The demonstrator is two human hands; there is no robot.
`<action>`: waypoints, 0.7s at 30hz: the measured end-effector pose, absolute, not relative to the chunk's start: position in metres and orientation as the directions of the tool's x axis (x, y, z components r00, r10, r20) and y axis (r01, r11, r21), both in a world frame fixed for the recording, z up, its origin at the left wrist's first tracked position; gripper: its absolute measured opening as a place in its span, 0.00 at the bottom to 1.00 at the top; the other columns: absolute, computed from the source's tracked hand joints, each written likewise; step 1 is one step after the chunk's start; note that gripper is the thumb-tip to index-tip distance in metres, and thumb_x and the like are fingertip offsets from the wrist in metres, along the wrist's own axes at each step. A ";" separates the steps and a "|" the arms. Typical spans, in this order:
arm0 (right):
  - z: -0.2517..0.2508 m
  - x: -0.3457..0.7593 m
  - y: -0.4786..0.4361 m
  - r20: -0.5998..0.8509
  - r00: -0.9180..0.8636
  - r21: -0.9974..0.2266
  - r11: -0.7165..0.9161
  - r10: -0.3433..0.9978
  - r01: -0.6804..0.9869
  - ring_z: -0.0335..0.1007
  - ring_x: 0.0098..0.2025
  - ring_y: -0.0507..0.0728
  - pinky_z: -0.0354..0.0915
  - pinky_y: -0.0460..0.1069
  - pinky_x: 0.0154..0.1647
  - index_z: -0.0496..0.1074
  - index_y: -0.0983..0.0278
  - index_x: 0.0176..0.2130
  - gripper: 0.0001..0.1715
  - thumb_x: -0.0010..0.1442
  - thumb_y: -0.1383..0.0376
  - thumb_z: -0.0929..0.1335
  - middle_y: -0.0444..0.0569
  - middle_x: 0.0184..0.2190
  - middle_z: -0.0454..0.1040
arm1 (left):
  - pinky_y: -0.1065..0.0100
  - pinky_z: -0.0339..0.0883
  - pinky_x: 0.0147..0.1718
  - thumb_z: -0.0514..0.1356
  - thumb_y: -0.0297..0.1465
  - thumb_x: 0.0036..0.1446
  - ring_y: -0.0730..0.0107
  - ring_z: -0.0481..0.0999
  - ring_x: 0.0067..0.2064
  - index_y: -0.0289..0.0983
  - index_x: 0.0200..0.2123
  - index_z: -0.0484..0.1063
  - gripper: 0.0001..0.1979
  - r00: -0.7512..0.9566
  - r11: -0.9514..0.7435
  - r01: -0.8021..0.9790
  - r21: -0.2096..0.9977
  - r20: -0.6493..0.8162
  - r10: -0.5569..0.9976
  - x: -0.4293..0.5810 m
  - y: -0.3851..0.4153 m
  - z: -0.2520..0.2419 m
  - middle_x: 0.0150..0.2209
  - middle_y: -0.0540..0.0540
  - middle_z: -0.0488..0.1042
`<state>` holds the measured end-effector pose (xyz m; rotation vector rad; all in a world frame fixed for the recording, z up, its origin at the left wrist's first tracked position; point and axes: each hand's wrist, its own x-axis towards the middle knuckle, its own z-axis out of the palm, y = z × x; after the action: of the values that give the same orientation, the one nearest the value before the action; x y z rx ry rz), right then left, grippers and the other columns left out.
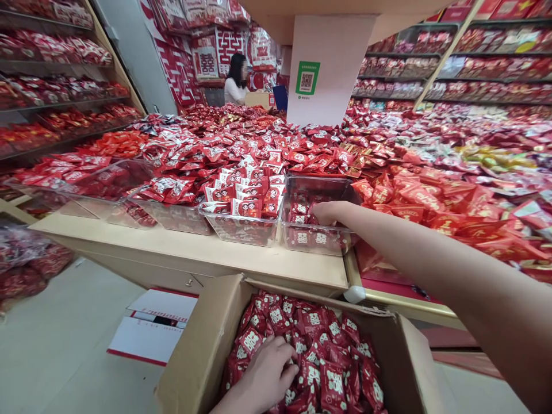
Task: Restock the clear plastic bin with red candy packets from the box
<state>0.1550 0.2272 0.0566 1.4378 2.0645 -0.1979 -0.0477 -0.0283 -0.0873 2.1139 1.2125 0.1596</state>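
My left hand (266, 372) is down in a cardboard box (202, 351) full of small red candy packets (328, 356), fingers curled into the pile and closed over some packets. My right hand (328, 213) reaches forward into a clear plastic bin (319, 187) on the counter, which holds a shallow layer of the same red packets. Its fingers are hidden behind the bin's contents and my wrist, so what it holds is unclear.
More clear bins (241, 221) heaped with red sweets line the wooden counter (181, 253). Behind them lies a broad spread of wrapped candies. A white pillar with a QR sign (307, 77) stands ahead. A person (236, 77) stands far back. Shelves flank both sides; a flat white box (153, 328) lies on the floor.
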 end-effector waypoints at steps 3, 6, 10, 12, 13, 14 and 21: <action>0.062 0.155 0.222 -0.590 -0.217 0.226 0.417 0.778 0.880 0.69 0.36 0.62 0.63 0.48 0.29 0.69 0.75 0.42 0.24 0.41 0.75 0.66 0.62 0.37 0.72 | 0.67 0.58 0.41 0.54 0.29 0.51 0.67 0.65 0.39 0.40 0.34 0.68 0.06 0.554 -0.330 0.719 0.612 -0.217 0.804 -0.048 -0.029 -0.089 0.35 0.49 0.68; 0.071 0.153 0.212 -0.601 -0.260 0.222 0.470 0.756 0.854 0.68 0.38 0.61 0.62 0.48 0.31 0.69 0.75 0.42 0.23 0.43 0.74 0.66 0.62 0.40 0.71 | 0.67 0.58 0.40 0.54 0.30 0.51 0.67 0.65 0.39 0.41 0.34 0.68 0.07 0.548 -0.327 0.722 0.610 -0.216 0.808 -0.048 -0.029 -0.090 0.35 0.49 0.68; 0.077 0.152 0.206 -0.599 -0.274 0.216 0.481 0.753 0.849 0.68 0.38 0.61 0.62 0.48 0.31 0.70 0.75 0.41 0.20 0.45 0.73 0.64 0.61 0.40 0.71 | 0.68 0.58 0.40 0.54 0.30 0.51 0.68 0.65 0.39 0.41 0.34 0.68 0.07 0.544 -0.322 0.724 0.610 -0.220 0.810 -0.048 -0.029 -0.091 0.35 0.49 0.68; 0.075 0.154 0.207 -0.612 -0.259 0.212 0.471 0.747 0.856 0.69 0.36 0.60 0.62 0.48 0.30 0.70 0.75 0.40 0.19 0.45 0.72 0.64 0.61 0.38 0.72 | 0.68 0.58 0.40 0.54 0.30 0.51 0.68 0.65 0.39 0.41 0.34 0.69 0.07 0.541 -0.319 0.728 0.607 -0.222 0.811 -0.048 -0.029 -0.091 0.34 0.49 0.68; 0.074 0.155 0.208 -0.620 -0.253 0.206 0.466 0.743 0.861 0.69 0.35 0.60 0.62 0.48 0.29 0.70 0.75 0.40 0.20 0.44 0.72 0.65 0.60 0.37 0.72 | 0.68 0.58 0.40 0.53 0.30 0.51 0.68 0.65 0.39 0.41 0.34 0.69 0.07 0.538 -0.317 0.730 0.605 -0.224 0.812 -0.048 -0.028 -0.091 0.35 0.49 0.68; 0.073 0.156 0.209 -0.625 -0.251 0.197 0.460 0.739 0.865 0.69 0.35 0.59 0.62 0.48 0.29 0.70 0.75 0.40 0.20 0.44 0.71 0.65 0.60 0.37 0.72 | 0.68 0.58 0.40 0.53 0.29 0.51 0.68 0.65 0.39 0.40 0.34 0.69 0.07 0.536 -0.315 0.733 0.603 -0.225 0.814 -0.048 -0.028 -0.091 0.35 0.49 0.68; 0.074 0.153 0.202 -0.569 -0.245 0.067 0.342 0.785 0.937 0.68 0.36 0.59 0.62 0.48 0.32 0.71 0.70 0.40 0.17 0.49 0.68 0.64 0.58 0.37 0.72 | 0.67 0.57 0.41 0.54 0.29 0.51 0.67 0.65 0.39 0.41 0.33 0.68 0.06 0.539 -0.321 0.732 0.601 -0.221 0.813 -0.048 -0.029 -0.091 0.35 0.49 0.68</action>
<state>0.1530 0.2020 0.0737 1.5011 2.0973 -0.3920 -0.0476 -0.0294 -0.0913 2.1147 1.2432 0.1584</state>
